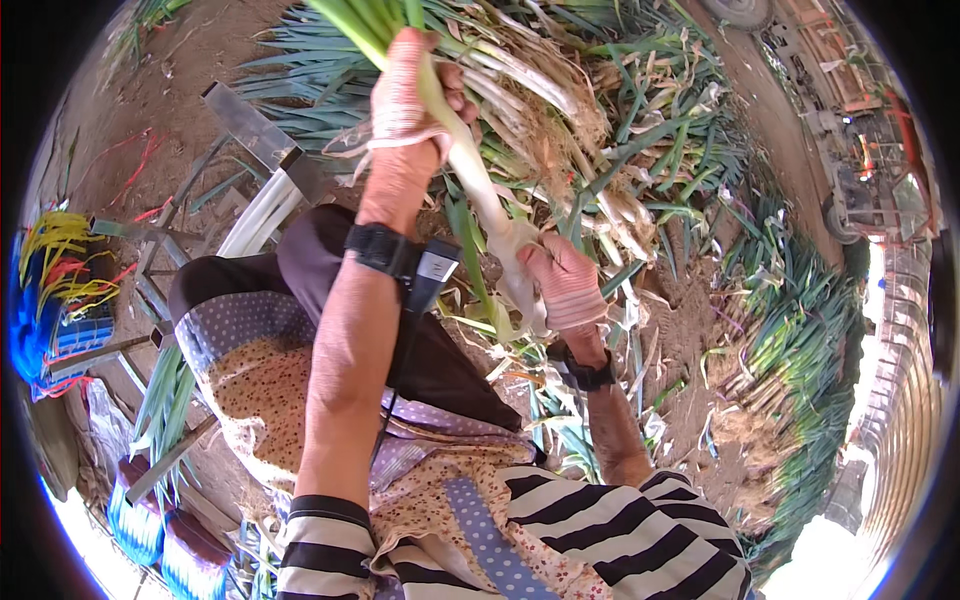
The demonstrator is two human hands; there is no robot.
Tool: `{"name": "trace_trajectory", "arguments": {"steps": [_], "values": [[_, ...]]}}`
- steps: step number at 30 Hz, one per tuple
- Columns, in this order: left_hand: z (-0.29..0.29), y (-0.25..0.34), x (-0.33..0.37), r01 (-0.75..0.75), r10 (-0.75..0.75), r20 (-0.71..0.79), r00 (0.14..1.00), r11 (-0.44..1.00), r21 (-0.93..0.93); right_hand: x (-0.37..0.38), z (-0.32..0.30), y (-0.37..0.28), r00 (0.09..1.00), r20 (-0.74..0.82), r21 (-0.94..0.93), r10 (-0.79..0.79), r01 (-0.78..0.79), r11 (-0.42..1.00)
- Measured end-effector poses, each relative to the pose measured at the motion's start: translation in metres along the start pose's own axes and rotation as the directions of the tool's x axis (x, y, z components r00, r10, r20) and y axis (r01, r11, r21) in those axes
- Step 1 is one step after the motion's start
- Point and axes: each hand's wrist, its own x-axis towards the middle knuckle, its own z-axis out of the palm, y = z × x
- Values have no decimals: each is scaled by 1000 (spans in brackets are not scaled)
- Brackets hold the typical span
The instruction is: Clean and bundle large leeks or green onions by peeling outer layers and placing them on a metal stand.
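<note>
Your left hand (415,95) and right hand (562,280) have fingers (457,97) closed around a leek (480,190) slanting between them above the soil (688,305), while a blue basket (88,337) at far left carries yellow strips (62,237).

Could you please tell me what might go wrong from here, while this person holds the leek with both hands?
The left hand grips the leek near its green leaves and the right hand its pale lower end, so a hard pull might snap it. The white stalks lie close beside a knee, which could knock them.
</note>
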Motion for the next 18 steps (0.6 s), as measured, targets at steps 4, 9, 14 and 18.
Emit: {"name": "trace_trajectory", "arguments": {"steps": [4, 9, 14, 18], "values": [[4, -1, 9, 23, -29, -100, 995, 998, -61, 2, 0, -7, 955, 47, -205, -294, 297, 933], [-3, 10, 25, 38, -28, -280, 960, 999, 29, -25, -17, -30, 966, 244, -532, -90, 211, 820], [-29, 9, 36, 77, -76, -252, 965, 997, -6, -70, -39, -47, 887, 188, -571, -421, 448, 688], [-21, 7, 39, -21, 18, -316, 948, 1000, -5, -119, -76, -57, 991, 100, -556, -89, 130, 821]]}}
